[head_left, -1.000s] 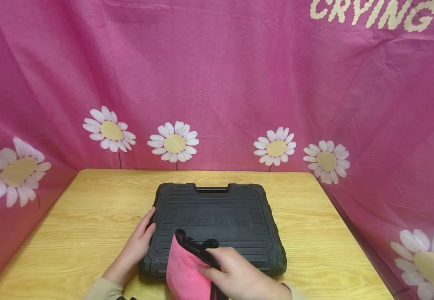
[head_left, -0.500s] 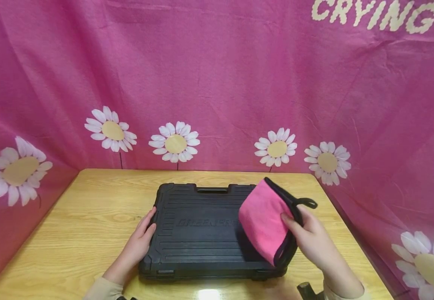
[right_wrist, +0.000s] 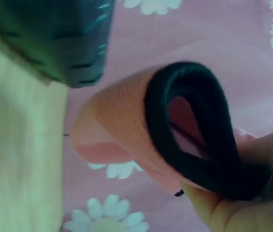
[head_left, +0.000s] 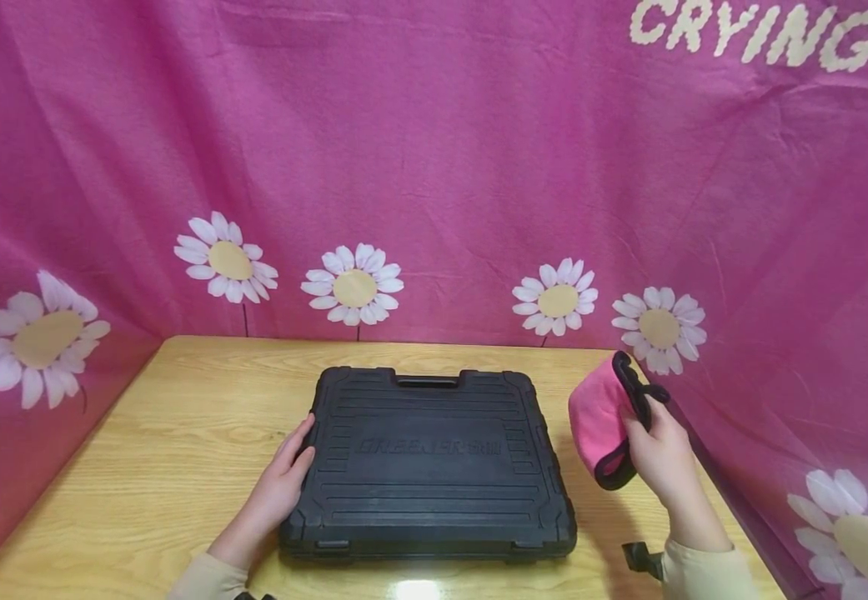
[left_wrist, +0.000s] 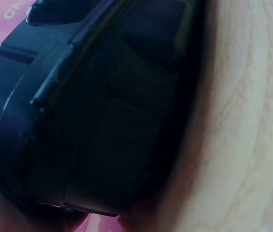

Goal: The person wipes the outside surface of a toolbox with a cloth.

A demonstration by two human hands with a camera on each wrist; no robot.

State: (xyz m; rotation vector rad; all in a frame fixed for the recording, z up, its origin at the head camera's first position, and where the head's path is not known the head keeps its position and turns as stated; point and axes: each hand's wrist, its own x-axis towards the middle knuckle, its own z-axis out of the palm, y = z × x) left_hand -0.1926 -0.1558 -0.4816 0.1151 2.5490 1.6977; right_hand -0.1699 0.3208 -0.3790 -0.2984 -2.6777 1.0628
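Observation:
A black plastic carrying case [head_left: 434, 467] with raised lettering lies closed on the table, its handle toward the back. My left hand [head_left: 279, 479] rests against the case's left side with fairly straight fingers. In the left wrist view the case's dark side [left_wrist: 102, 111] fills the middle, and little of the hand shows. To the right of the case, my right hand [head_left: 660, 446] pinches a folded pink cloth [head_left: 599, 417] with black edging and a small black loop. The right wrist view shows the cloth [right_wrist: 122, 111] held in the air, its folded edge forming an open loop.
The wooden table [head_left: 186, 425] extends on both sides of the case. A pink curtain [head_left: 441, 167] printed with daisies encloses the back and sides. A dark object [head_left: 639, 560] juts out beside the right sleeve.
My right hand has carried the cloth from over the case's front to the right, off the case. Its lid is fully uncovered. The left hand has stayed on the case's left side.

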